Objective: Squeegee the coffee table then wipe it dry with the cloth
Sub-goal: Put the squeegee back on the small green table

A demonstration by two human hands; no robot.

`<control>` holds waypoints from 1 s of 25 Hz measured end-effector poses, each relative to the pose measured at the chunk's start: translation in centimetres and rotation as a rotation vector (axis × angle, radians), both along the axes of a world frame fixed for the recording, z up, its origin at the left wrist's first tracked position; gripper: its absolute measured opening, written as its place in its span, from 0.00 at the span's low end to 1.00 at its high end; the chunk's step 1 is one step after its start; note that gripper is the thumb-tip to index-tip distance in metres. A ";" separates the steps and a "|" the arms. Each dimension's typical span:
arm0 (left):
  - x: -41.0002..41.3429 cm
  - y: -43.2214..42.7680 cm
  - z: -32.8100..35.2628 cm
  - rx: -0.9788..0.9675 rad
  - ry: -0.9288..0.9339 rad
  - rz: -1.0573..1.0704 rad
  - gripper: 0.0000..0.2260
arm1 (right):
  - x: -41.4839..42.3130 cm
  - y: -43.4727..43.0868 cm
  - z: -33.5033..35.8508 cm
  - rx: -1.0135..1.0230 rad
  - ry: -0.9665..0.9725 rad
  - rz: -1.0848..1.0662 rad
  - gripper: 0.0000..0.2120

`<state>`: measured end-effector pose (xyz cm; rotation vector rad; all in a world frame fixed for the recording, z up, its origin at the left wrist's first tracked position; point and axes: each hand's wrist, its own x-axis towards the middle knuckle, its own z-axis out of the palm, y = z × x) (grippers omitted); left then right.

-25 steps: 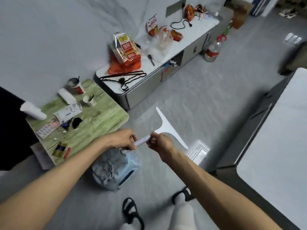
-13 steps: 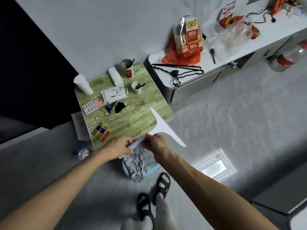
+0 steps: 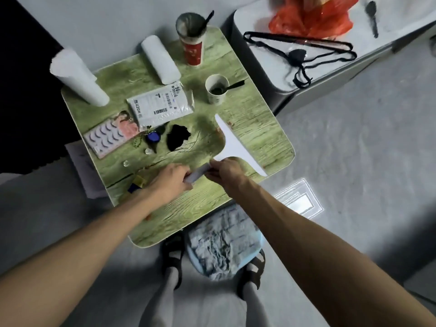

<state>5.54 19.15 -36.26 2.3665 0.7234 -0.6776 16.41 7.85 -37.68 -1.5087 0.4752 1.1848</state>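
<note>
squeegee [image 3: 233, 147] white | coffee table [image 3: 257, 114] green woodgrain | cup [image 3: 192, 49] red

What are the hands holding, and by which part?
The white squeegee, by its handle: the left hand grips the handle's end, and the right hand holds it nearer the blade.

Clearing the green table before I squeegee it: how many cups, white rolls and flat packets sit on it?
Cups: 2, red cup and white cup
White rolls: 2, left roll and middle roll
Flat packets: 2, white mailer and eyelash pack
Total: 6
</note>
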 end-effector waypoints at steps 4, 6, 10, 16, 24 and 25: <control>-0.7 2.5 -6.7 0.054 -0.051 -0.182 0.08 | -1.5 2.2 -6.7 -0.075 -0.069 -0.036 0.05; -1.1 3.3 -8.5 0.070 -0.033 -0.237 0.09 | -2.4 2.7 -8.1 -0.093 -0.121 -0.007 0.05; -0.6 3.5 -8.6 0.040 0.031 -0.235 0.17 | -2.9 2.1 -7.1 -0.037 -0.127 -0.019 0.09; -1.0 -3.1 -5.0 -0.154 -0.224 -0.299 0.10 | -6.0 -9.3 -6.0 -0.182 -0.171 -0.008 0.10; -5.1 -14.8 -19.1 -0.097 0.238 -0.258 0.34 | -15.3 -23.1 -18.6 -0.339 -0.081 0.152 0.16; -5.3 -15.0 -21.0 -0.046 0.232 -0.218 0.35 | -15.8 -23.4 -20.3 -0.331 -0.118 0.160 0.17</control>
